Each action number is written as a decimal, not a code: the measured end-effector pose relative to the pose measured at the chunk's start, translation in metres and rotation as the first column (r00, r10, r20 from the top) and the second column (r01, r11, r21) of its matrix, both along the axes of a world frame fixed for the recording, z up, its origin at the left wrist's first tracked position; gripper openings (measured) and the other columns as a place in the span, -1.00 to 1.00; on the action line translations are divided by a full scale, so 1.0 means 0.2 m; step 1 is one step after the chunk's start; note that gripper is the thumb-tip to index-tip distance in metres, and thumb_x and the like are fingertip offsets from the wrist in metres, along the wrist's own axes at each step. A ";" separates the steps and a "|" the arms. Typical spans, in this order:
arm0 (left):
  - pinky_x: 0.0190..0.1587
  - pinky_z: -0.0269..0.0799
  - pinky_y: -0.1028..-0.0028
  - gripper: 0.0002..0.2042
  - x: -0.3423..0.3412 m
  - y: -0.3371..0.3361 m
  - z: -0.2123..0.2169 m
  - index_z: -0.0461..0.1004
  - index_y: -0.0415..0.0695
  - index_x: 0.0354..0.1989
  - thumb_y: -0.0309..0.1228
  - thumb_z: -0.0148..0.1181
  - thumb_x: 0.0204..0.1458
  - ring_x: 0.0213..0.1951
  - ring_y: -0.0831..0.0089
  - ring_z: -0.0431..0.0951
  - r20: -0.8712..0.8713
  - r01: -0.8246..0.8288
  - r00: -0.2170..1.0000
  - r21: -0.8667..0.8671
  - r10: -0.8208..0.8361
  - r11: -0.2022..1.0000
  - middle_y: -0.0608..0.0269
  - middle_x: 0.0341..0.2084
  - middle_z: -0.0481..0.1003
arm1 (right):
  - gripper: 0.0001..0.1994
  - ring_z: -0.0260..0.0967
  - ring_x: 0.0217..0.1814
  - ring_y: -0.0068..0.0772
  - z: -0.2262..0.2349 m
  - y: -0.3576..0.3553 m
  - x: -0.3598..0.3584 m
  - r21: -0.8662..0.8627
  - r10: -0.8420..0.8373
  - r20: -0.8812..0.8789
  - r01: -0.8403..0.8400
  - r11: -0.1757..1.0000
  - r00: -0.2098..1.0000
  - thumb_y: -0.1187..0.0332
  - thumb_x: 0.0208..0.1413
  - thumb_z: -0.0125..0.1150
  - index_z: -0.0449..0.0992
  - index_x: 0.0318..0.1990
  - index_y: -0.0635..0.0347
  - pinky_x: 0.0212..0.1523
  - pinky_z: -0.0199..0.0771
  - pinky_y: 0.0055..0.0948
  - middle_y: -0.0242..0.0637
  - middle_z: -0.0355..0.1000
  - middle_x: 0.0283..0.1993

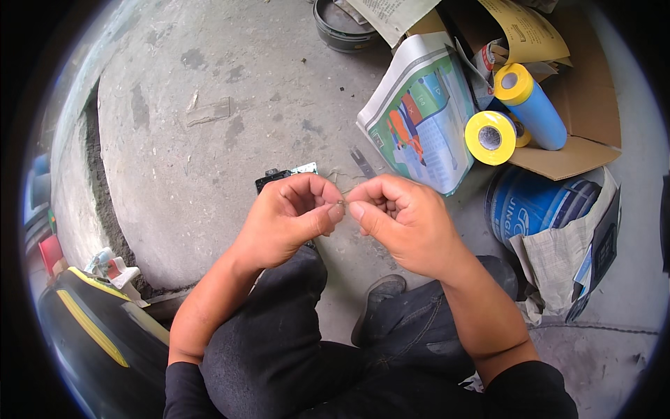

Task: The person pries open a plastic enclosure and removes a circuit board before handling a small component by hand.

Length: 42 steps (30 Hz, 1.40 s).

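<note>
My left hand (289, 215) and my right hand (408, 220) meet at the middle of the view, both closed in a pinch with thumb against forefinger. Between the fingertips is a thin wire-like strand (344, 202), with its ends too small to make out. A fine loose strand also shows just above the fingers. Beyond my left hand, partly covered by it, lies a black plastic housing (269, 179) beside a light green-and-white board (305, 168). A flat grey metal strip (362, 162) rests on the floor past my right hand.
A cardboard box (593, 105) holds papers and yellow-ended blue rolls (537, 112) at right. Below it stands a blue bucket (534, 206) with paper against it. Printed sheeting (426, 119) leans nearby. A dark round tub (342, 31) is farther off. Black-and-yellow padding (91, 321) lies left.
</note>
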State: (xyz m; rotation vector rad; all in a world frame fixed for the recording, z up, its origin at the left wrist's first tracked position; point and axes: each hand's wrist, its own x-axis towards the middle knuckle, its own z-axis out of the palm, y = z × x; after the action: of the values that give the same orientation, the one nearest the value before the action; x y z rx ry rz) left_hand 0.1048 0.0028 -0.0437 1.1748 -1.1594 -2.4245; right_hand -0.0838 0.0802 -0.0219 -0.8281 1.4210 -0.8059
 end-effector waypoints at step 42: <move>-0.38 0.42 0.58 -0.89 0.00 0.01 0.06 0.54 -0.27 -0.35 -0.47 0.25 0.07 -0.46 0.66 0.49 0.166 0.110 0.985 -0.389 -0.048 0.915 0.31 -0.56 0.51 | -0.80 0.34 -0.35 -0.67 0.02 -0.01 -0.01 0.198 -0.037 0.368 -0.039 0.980 0.929 0.32 0.24 0.10 0.48 -0.19 0.31 -0.33 0.40 -0.59 -0.46 0.39 -0.38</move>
State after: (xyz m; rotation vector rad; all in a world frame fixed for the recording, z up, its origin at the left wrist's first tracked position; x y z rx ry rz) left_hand 0.1051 0.0048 -0.0312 1.2123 -1.6786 -2.0346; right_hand -0.0865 0.0782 -0.0182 -0.4885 1.1410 -0.7562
